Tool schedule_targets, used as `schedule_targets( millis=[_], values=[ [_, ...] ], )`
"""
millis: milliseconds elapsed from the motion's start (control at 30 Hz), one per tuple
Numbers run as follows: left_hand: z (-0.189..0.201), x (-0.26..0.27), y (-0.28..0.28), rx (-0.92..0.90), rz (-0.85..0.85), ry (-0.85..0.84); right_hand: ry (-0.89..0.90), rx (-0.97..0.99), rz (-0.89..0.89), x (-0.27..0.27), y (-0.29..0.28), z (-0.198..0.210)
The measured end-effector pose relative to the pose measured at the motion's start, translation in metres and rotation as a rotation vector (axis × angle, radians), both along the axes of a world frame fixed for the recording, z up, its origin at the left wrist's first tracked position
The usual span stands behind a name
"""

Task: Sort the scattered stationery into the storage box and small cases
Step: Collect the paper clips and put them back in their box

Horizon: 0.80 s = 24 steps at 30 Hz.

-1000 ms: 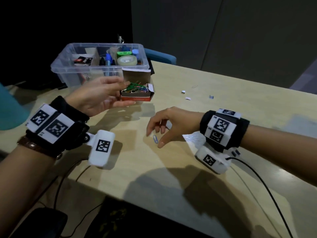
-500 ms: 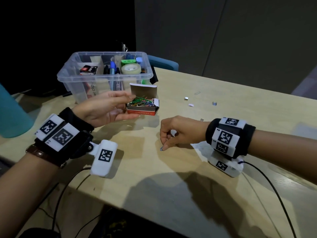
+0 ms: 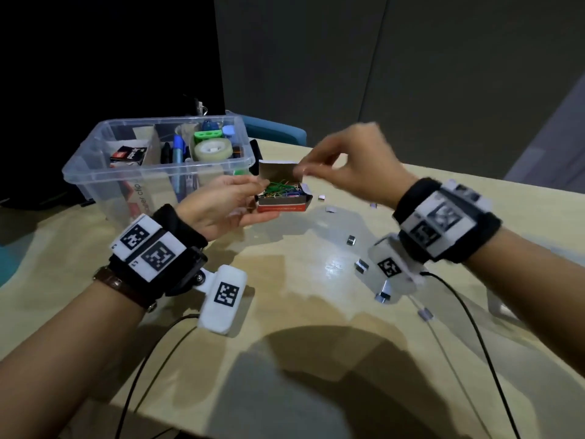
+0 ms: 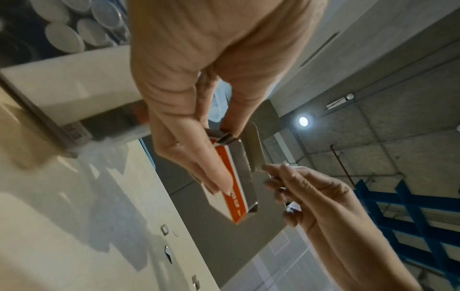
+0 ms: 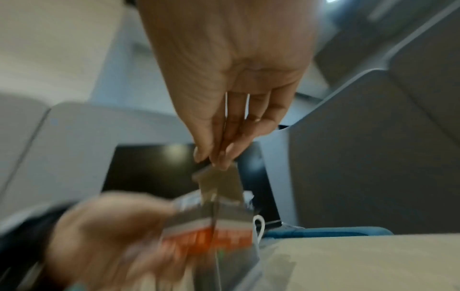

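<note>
My left hand (image 3: 250,201) holds a small orange-and-white clip box (image 3: 281,205) just above the table, thumb on top and fingers beneath. Its flap stands up and coloured paper clips fill it. Directly over the box's right end, at the flap's corner, hovers my right hand (image 3: 300,169) with thumb and fingers pinched together. What they pinch is too blurred to make out. The left wrist view shows the clip box (image 4: 236,196) from below with the right hand (image 4: 271,173) beside the flap. In the right wrist view, the right hand (image 5: 214,159) touches the flap's top.
The clear storage box (image 3: 158,167) stands behind the left hand, holding a tape roll (image 3: 211,150), pens (image 3: 178,150) and a small black box (image 3: 126,153). Several small silvery pieces (image 3: 350,240) lie scattered on the table (image 3: 285,296). Wrist cables (image 3: 474,327) trail off the near edge.
My right hand pinched a paper clip off the table, then rose and moved left and back to the clip box. The left hand kept hold of the box.
</note>
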<state>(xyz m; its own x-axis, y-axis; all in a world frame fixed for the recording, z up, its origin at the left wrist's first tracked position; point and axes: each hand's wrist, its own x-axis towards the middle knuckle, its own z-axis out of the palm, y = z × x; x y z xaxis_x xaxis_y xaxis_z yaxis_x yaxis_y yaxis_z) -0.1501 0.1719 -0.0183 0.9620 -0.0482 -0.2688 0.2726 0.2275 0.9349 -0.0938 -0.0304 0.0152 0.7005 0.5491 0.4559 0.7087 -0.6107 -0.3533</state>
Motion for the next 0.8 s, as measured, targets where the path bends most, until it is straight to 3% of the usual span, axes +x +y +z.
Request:
schedule_targets(
  millis=[67, 100, 167, 267, 467, 600, 800],
  values=[
    [-0.003, 0.005, 0.001, -0.003, -0.004, -0.006, 0.083, 0.203, -0.097, 0.026, -0.014, 0.013],
    [-0.005, 0.007, 0.001, -0.005, -0.006, -0.008, 0.100, 0.196, -0.167, 0.042, -0.021, 0.017],
    [-0.008, 0.010, 0.000, -0.025, -0.014, -0.009, 0.187, -0.012, -0.286, 0.078, -0.032, 0.016],
    [-0.011, 0.014, -0.005, -0.051, -0.013, -0.001, 0.374, -0.330, -0.300, 0.122, -0.041, -0.006],
    [-0.011, 0.027, -0.017, -0.024, -0.045, 0.012, 0.558, -0.499, -0.224, 0.167, -0.055, -0.042],
    [-0.011, 0.034, -0.019, -0.027, -0.079, 0.028, 0.595, -0.504, -0.174, 0.183, -0.057, -0.057],
    [-0.013, 0.040, -0.017, -0.024, -0.079, 0.050, 0.547, -0.323, -0.134, 0.190, -0.059, -0.074]
  ],
)
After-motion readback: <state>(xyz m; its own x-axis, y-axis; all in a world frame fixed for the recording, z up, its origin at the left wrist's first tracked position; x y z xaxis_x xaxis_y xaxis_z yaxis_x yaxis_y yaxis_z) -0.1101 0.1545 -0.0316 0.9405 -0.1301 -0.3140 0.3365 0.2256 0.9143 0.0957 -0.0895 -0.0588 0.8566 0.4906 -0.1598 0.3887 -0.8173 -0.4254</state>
